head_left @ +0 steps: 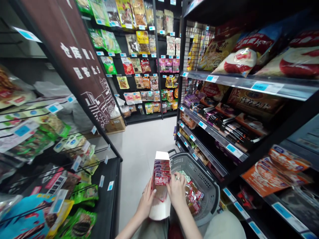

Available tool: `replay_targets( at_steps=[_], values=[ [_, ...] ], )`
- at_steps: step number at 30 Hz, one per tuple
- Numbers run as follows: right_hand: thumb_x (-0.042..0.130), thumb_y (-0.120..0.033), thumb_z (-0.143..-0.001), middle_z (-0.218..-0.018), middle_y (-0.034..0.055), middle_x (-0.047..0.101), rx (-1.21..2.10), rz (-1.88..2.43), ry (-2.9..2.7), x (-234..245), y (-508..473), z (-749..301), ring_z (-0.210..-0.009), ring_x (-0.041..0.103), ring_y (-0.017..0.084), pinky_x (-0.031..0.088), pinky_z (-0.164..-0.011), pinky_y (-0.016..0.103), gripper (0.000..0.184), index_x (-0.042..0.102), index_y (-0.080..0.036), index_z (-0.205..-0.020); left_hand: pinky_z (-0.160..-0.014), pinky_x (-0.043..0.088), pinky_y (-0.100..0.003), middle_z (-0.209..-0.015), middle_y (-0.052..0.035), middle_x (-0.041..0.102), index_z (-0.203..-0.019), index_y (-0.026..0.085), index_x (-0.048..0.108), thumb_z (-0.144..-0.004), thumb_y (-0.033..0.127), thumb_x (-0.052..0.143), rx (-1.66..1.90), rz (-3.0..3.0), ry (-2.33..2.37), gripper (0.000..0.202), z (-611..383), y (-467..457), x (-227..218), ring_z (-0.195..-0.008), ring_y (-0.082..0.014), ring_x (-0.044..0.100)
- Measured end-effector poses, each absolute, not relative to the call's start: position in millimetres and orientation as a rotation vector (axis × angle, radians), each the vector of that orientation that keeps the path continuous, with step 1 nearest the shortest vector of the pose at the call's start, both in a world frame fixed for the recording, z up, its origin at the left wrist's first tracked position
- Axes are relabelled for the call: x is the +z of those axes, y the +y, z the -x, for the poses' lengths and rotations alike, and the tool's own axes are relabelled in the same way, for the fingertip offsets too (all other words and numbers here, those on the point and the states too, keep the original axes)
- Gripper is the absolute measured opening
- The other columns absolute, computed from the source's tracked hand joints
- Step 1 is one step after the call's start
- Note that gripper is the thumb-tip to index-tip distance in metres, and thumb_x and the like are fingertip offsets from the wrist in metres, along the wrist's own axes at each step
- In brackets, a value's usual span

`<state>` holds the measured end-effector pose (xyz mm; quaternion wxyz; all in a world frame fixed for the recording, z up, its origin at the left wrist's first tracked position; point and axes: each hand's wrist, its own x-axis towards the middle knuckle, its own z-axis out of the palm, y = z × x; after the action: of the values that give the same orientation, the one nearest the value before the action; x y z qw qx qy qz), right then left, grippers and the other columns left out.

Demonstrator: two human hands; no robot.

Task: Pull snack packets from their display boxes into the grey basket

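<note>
A white open carton (160, 212) filled with red snack packets (161, 175) is held upright in front of me. My left hand (146, 200) grips its left side with the fingers wrapped round it. My right hand (177, 190) rests on the right side of the packets, fingers curled against them, a ring on one finger. Right beside it stands a grey plastic shopping basket (199, 172) with several wrapped snacks (193, 197) inside.
Black store shelves (214, 132) with boxed and bagged snacks rise on the right. A low shelf (107, 196) with hanging bags stands on the left, under a brown banner (82, 63). A pale floor aisle (139, 142) runs ahead to a back wall of hanging packets. A cardboard box (115, 125) lies on the floor.
</note>
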<state>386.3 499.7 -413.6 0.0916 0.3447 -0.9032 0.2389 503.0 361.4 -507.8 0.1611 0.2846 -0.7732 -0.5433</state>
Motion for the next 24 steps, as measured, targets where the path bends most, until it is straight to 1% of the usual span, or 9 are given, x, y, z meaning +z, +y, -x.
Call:
replay_targets(
  at_steps=[3,6,8,12,14,16,18,21,24],
  values=[
    [0.06,-0.017,-0.086,-0.105,0.0083,0.065,0.748,-1.134,-2.657,-419.8,505.4,-393.3,-0.098,0.056,0.029,0.042,-0.092,0.048,0.01,0.064,-0.022,-0.093,-0.126,0.013,-0.043,-0.16,-0.0107,0.025,-0.152,0.018,0.029,-0.084,0.07,0.039,-1.546,-0.817,-2.219,0.086,-502.8,361.3,-505.7,-0.15,-0.0244,0.018],
    [0.054,-0.013,-0.088,-0.1,0.0062,0.067,0.825,-1.19,-2.623,-433.4,506.2,-399.1,-0.096,0.057,0.026,0.042,-0.09,0.046,0.013,0.063,-0.022,-0.091,-0.126,0.014,-0.045,-0.16,-0.0113,0.025,-0.152,0.017,0.029,-0.085,0.069,0.039,-1.546,-0.824,-2.222,0.085,-502.6,362.2,-503.1,-0.15,-0.0247,0.018],
    [0.051,-0.012,-0.09,-0.103,0.0078,0.068,0.849,-1.151,-2.598,-441.0,503.2,-399.7,-0.098,0.057,0.027,0.042,-0.09,0.047,0.016,0.063,-0.021,-0.096,-0.125,0.014,-0.046,-0.16,-0.0125,0.025,-0.151,0.015,0.029,-0.084,0.069,0.039,-1.553,-0.815,-2.218,0.087,-502.4,362.6,-502.5,-0.15,-0.0254,0.019],
    [0.054,-0.017,-0.089,-0.128,0.0145,0.06,0.758,-1.019,-2.607,-439.0,494.2,-393.1,-0.109,0.053,0.033,0.04,-0.093,0.053,0.034,0.059,-0.019,-0.123,-0.126,0.012,-0.046,-0.16,-0.0132,0.024,-0.152,0.014,0.029,-0.084,0.07,0.039,-1.559,-0.812,-2.213,0.088,-502.5,362.0,-503.0,-0.15,-0.0261,0.018],
    [0.054,-0.015,-0.088,-0.135,0.0148,0.056,0.707,-0.997,-2.636,-432.4,491.8,-389.3,-0.112,0.052,0.034,0.038,-0.095,0.055,0.039,0.058,-0.02,-0.126,-0.126,0.011,-0.045,-0.16,-0.0131,0.023,-0.152,0.014,0.027,-0.083,0.071,0.039,-1.57,-0.811,-2.214,0.09,-502.6,361.6,-502.5,-0.15,-0.0258,0.018],
    [0.053,-0.013,-0.088,-0.131,0.0137,0.059,0.719,-1.001,-2.645,-427.5,491.9,-387.5,-0.113,0.051,0.033,0.037,-0.096,0.053,0.033,0.062,-0.021,-0.119,-0.126,0.012,-0.044,-0.16,-0.0134,0.023,-0.152,0.013,0.026,-0.083,0.072,0.039,-1.577,-0.805,-2.22,0.092,-502.6,361.7,-501.2,-0.15,-0.0255,0.018],
    [0.054,-0.012,-0.088,-0.12,0.0112,0.064,0.782,-1.023,-2.637,-426.6,493.9,-387.6,-0.111,0.052,0.031,0.036,-0.096,0.05,0.025,0.065,-0.021,-0.108,-0.126,0.012,-0.044,-0.161,-0.0133,0.022,-0.153,0.013,0.025,-0.083,0.072,0.038,-1.574,-0.803,-2.232,0.092,-502.5,362.4,-499.4,-0.15,-0.0249,0.017],
    [0.053,-0.008,-0.088,-0.104,0.0068,0.068,0.868,-1.061,-2.62,-430.5,497.5,-388.8,-0.102,0.054,0.028,0.034,-0.092,0.046,0.018,0.064,-0.022,-0.095,-0.126,0.011,-0.043,-0.16,-0.012,0.024,-0.153,0.014,0.023,-0.086,0.069,0.035,-1.553,-0.801,-2.252,0.088,-502.4,363.7,-496.7,-0.151,-0.0234,0.016],
    [0.052,-0.005,-0.088,-0.092,0.0042,0.068,0.937,-1.145,-2.59,-434.1,499.9,-389.6,-0.095,0.054,0.025,0.034,-0.086,0.042,0.018,0.06,-0.021,-0.088,-0.126,0.01,-0.043,-0.16,-0.0117,0.024,-0.153,0.014,0.022,-0.087,0.068,0.033,-1.549,-0.786,-2.262,0.086,-502.5,364.6,-494.2,-0.151,-0.0225,0.016]
  ],
)
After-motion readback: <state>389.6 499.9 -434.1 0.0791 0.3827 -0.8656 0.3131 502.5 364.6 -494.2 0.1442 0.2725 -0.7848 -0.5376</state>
